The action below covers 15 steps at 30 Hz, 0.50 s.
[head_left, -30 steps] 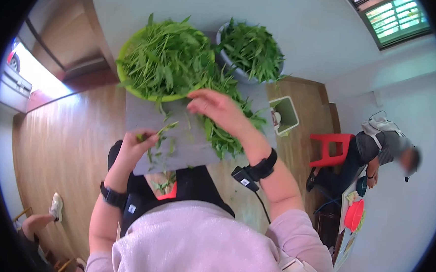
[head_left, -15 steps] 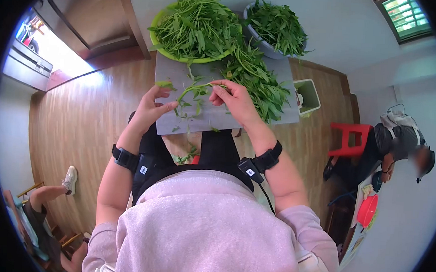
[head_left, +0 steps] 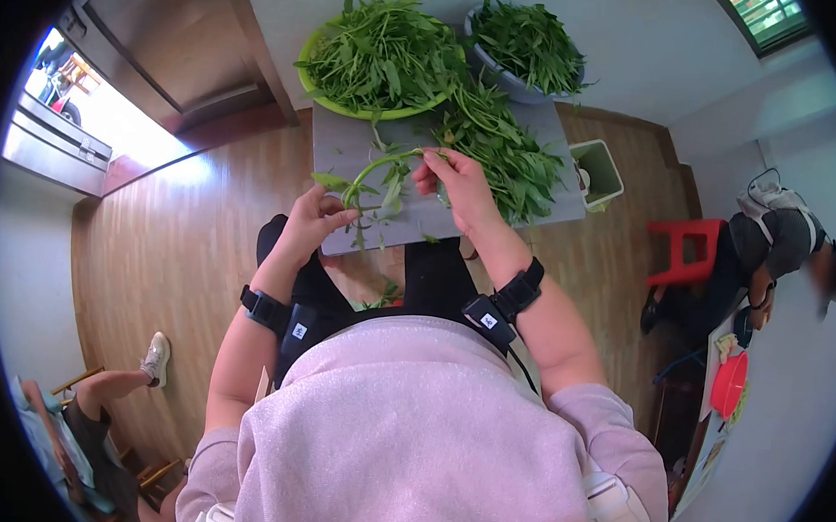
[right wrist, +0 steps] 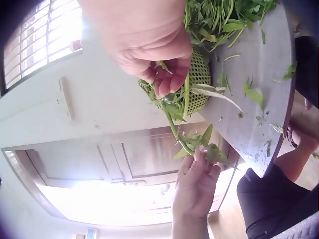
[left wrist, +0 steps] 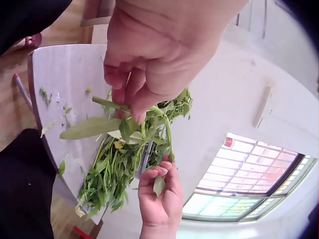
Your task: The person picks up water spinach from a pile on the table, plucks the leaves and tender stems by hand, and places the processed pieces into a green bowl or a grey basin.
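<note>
A long, bent water spinach stem (head_left: 374, 167) with leaves spans both hands above the table. My left hand (head_left: 312, 223) pinches its lower end between thumb and fingers; in the left wrist view a cut stem end (left wrist: 103, 102) and a broad leaf (left wrist: 88, 128) stick out beside the fingertips. The other end is pinched by my right hand (head_left: 463, 190), which also has a small leaf (left wrist: 159, 185) at its fingers. Just beyond the right hand lies a heap of water spinach (head_left: 507, 157) on the grey table (head_left: 343, 148).
At the back of the table stand a lime-green basket (head_left: 369, 114) and a blue-grey basin (head_left: 517, 89), both heaped with greens. Leaf scraps (right wrist: 254, 94) litter the tabletop. A pale bin (head_left: 617, 167) stands right of the table, near a red stool (head_left: 688, 252) and a seated person (head_left: 788, 228).
My right hand has come back from the basket's edge and taken the stem's upper end. My left hand's fingers have closed in on the lower end. The head view has shifted.
</note>
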Available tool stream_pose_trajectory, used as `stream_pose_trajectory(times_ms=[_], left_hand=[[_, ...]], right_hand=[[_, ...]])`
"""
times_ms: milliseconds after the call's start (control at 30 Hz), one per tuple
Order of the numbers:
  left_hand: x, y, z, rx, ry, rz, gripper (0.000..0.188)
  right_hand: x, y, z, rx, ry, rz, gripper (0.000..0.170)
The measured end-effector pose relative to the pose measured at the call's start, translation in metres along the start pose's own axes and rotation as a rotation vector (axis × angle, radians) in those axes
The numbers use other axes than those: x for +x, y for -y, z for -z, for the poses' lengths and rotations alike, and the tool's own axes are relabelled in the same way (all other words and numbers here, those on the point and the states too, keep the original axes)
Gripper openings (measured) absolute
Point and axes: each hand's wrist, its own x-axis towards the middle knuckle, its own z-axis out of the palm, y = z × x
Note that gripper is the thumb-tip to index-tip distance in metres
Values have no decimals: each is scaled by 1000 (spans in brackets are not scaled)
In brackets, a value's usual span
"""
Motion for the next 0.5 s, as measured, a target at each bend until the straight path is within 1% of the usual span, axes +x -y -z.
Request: stream_pose_trajectory(times_ms=[67,100,167,233,267,333,367,400,467,500], left_hand=[[2,-3,-3,54,-26,20,39],[2,-4,-4,57,-25,23,39],[4,-6,-5,32,-24,0,27],[10,4,0,33,-2,9,26],[13,5,1,29,18,14,26],[15,7,1,5,9,32,25],[16,6,1,-24,-2,43,25],[17,3,1,-16,-1,39,25],[24,-12,4,-70,-67,-3,26],[33,-23,9,-58,-68,-21,26]], right_hand=[[-1,-1,0,16,-4,-7,23],[-1,1,0,16,-5,-10,21],[-1,1,1,23,-10,-14,21],[-2,0,5,2,15,-19,27],[-3,2,6,9,12,-21,27],[-7,5,9,134,-42,-69,35],[-9,3,15,140,-43,-66,35],[-10,-2,24,193,-61,-86,36],[-11,-13,43,251,-67,-84,38],[-13,-21,55,247,-100,-140,36]])
